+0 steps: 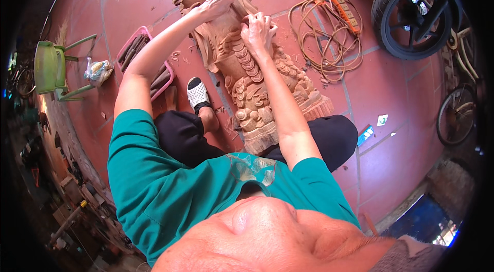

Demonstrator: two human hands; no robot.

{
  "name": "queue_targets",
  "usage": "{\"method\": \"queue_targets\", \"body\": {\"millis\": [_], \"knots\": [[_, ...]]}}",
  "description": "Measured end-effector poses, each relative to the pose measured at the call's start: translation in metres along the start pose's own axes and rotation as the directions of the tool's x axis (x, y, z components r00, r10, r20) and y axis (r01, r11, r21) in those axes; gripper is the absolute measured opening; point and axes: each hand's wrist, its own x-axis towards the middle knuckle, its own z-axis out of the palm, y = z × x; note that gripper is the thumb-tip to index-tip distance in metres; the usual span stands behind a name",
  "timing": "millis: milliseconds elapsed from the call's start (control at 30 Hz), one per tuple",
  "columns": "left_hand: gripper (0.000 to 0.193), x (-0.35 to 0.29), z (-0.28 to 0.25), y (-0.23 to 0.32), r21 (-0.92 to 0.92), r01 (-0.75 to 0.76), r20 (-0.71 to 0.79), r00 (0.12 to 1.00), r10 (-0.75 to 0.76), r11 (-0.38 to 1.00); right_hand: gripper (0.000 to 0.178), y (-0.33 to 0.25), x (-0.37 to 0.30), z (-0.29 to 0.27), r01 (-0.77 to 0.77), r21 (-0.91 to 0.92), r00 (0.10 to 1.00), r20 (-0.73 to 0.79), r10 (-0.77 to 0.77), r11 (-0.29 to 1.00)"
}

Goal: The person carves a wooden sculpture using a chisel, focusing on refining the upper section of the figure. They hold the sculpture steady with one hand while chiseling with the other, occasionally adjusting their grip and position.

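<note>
A large carved wooden statue lies on the floor in front of me, its bearded head at the far end and its base close to my lap. My left hand is closed in a fist over the chest, just below the head. Whatever it grips, if anything, is hidden. Close by on the right, my right hand rests on the statue's upper body with bent, pinched fingers. Something small and dark shows at its fingertips, too small to name. Deep relief covers the lower half between my knees.
Left of the statue sits a pink basket of dark-handled tools, near a plastic bag and a green chair. To the right lie a coiled cord and orange power strip, with a motorbike wheel beyond. Wood chips dot the tiles.
</note>
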Motion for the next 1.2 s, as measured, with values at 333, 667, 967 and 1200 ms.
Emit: {"method": "queue_targets", "body": {"millis": [333,667,967,1200], "knots": [[0.012,0.003,0.004,-0.003,0.080,0.051,-0.106,0.993,-0.042,0.995,0.019,-0.002,0.004,0.003,-0.086,0.160,0.996,0.018,0.084,0.983],[0.019,-0.026,0.005,0.073,-0.346,0.057,-0.027,0.997,-0.071,0.936,0.031,0.005,0.008,0.005,-0.191,0.259,0.976,-0.053,0.212,0.947],[0.017,-0.013,0.004,0.017,0.013,0.205,-0.110,0.973,-0.203,0.979,0.033,0.000,0.010,0.006,-0.163,0.265,0.981,-0.054,0.184,0.950],[0.016,-0.033,0.010,0.078,-0.405,0.141,0.050,0.990,-0.133,0.903,0.034,0.004,0.007,0.006,-0.167,0.251,0.982,-0.049,0.185,0.953]]}}
